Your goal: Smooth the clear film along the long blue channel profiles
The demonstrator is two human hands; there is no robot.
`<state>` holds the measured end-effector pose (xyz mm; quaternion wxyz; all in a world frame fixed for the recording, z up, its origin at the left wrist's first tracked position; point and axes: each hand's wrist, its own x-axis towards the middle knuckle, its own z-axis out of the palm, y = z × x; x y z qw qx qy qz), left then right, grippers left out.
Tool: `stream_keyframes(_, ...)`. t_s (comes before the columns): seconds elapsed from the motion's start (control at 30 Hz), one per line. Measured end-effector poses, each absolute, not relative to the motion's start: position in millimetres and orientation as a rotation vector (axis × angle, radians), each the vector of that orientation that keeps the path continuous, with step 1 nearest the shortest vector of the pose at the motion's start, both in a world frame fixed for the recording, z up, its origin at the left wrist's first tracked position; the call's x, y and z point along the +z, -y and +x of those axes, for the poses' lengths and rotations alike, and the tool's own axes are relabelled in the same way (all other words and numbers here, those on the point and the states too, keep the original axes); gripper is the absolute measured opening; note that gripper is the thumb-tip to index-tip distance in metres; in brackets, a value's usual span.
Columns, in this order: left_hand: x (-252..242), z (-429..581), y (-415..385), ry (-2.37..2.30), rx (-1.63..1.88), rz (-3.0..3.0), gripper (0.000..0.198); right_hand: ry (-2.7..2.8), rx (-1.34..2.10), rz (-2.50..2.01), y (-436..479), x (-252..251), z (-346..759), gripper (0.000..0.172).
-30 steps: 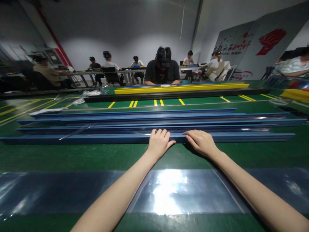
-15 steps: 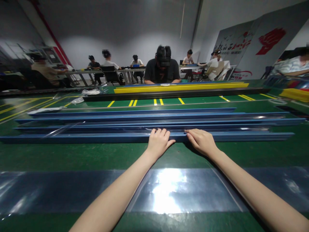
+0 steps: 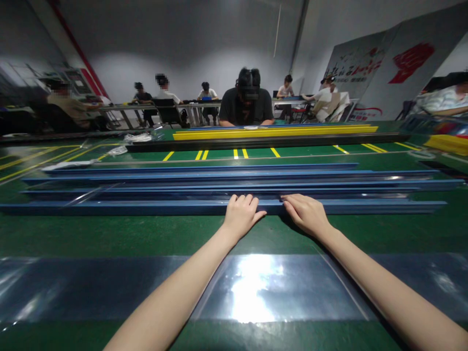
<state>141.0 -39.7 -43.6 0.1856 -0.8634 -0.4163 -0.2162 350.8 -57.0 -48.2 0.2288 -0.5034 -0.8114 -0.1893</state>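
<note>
A long blue strip (image 3: 146,209), shaped like a plastic profile, lies across the green table in front of me. My left hand (image 3: 241,214) is closed over it near the middle, with the fingers over the far edge and the thumb along the near face. Just to the right, my right hand (image 3: 305,212) grips the same strip, fingers curled over its top; their tips are partly hidden. Behind it several more blue strips (image 3: 183,181) lie parallel, with clear film glinting among them.
A wide clear plastic sheet (image 3: 109,287) lies under my forearms on the green table (image 3: 183,239). Farther back are a black strip (image 3: 256,142) and a yellow strip (image 3: 274,131). A person (image 3: 245,100) sits opposite; other people sit at tables behind.
</note>
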Motion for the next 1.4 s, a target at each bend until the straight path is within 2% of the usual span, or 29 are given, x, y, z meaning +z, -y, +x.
stream_keyframes(1.4, -45.5, 141.1, 38.9, 1.180, -0.618, -2.440, 0.034, 2.224, -0.565, -1.418, 57.1, -48.0, 348.8, 0.032)
